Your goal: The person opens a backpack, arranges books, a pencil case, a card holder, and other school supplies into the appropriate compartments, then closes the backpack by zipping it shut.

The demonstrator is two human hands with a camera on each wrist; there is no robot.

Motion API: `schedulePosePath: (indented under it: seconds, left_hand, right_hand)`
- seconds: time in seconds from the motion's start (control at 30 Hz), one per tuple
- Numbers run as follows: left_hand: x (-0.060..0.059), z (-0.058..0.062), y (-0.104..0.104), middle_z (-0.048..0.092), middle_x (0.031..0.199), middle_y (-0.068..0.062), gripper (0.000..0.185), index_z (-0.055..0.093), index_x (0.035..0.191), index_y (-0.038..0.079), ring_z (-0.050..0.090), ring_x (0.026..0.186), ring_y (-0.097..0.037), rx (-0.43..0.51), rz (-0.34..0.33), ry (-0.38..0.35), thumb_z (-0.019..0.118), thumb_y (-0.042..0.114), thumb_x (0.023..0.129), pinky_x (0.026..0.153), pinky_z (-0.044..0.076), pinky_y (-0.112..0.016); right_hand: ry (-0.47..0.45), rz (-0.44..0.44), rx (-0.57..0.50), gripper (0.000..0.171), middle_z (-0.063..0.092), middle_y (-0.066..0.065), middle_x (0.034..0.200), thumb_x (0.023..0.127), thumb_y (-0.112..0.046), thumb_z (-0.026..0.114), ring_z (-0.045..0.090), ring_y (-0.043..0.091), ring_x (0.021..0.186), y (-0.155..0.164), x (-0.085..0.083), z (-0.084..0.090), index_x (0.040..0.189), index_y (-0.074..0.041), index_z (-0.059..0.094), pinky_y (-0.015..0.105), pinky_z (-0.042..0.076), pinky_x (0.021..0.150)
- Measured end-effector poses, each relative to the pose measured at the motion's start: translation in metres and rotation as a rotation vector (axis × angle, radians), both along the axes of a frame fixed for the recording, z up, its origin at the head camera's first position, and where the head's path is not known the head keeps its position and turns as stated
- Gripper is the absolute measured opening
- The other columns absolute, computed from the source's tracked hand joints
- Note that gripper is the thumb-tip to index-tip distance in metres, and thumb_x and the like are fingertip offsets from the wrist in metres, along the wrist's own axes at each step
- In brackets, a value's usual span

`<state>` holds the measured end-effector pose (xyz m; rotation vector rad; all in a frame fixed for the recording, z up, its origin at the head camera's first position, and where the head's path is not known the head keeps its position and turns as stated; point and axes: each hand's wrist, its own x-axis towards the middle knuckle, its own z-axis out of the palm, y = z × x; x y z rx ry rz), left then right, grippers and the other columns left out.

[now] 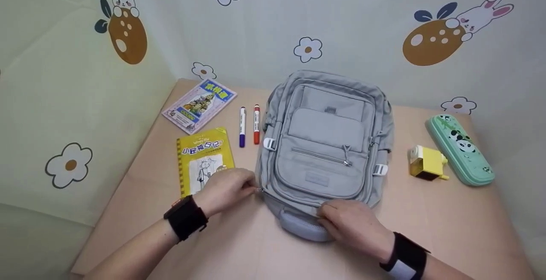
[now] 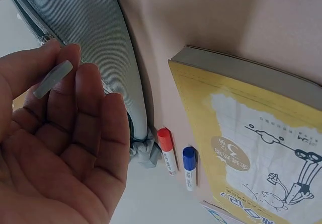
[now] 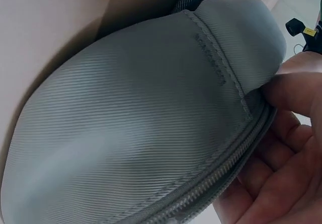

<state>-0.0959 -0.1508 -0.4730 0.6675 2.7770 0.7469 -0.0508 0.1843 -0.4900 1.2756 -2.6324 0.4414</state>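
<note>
Bunny-print backdrop [image 1: 260, 28], peachy counter [image 1: 140, 203], gray backpack [image 1: 326, 143] lying smack in the middle. Left hand [image 1: 228, 189] is pinching a zipper pull [image 2: 53, 79] at its near-left corner, just by a yellow book [image 1: 213, 141]; right hand [image 1: 356, 227] grips the near edge beside the zipper [image 3: 201, 190].

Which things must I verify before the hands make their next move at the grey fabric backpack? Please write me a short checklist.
1. Grey fabric backpack lies front side up: ok.
2. Left hand holds the flat, pale-grey zipper tab: ok.
3. Right hand grips the backpack near its lower end: ok.
4. Thick yellow book lies apart from the backpack: ok.
5. Mint-green, panda-printed case lies apart from it: ok.
6. Room inside the backpack: cannot tell, its inside is hidden.
</note>
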Motion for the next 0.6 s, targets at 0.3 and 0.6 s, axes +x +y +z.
schedulePosePath:
  seconds: [0.3, 0.6]
  left_hand:
    - [0.0, -0.001, -0.001, 0.07, 0.083, 0.008, 0.006, 0.073, 0.091, 0.02, 0.064, 0.076, -0.011, 0.01, 0.008, -0.007, 0.079, 0.019, 0.09, 0.074, 0.054, -0.033]
    - [0.001, -0.002, 0.001, 0.07, 0.084, 0.009, 0.004, 0.074, 0.093, 0.018, 0.065, 0.078, -0.01, 0.023, 0.013, -0.032, 0.077, 0.02, 0.091, 0.076, 0.055, -0.033]
  right_hand:
    - [-0.008, 0.023, 0.056, 0.012, 0.067, -0.01, 0.081, 0.093, -0.031, 0.075, 0.063, 0.01, 0.07, -0.02, -0.016, 0.034, 0.092, -0.019, 0.074, 0.032, 0.054, 0.061]
    - [-0.036, 0.046, 0.241, 0.028, 0.057, -0.005, 0.068, 0.092, -0.035, 0.072, 0.053, 0.016, 0.058, -0.072, -0.029, 0.044, 0.073, -0.016, 0.063, 0.034, 0.043, 0.05]
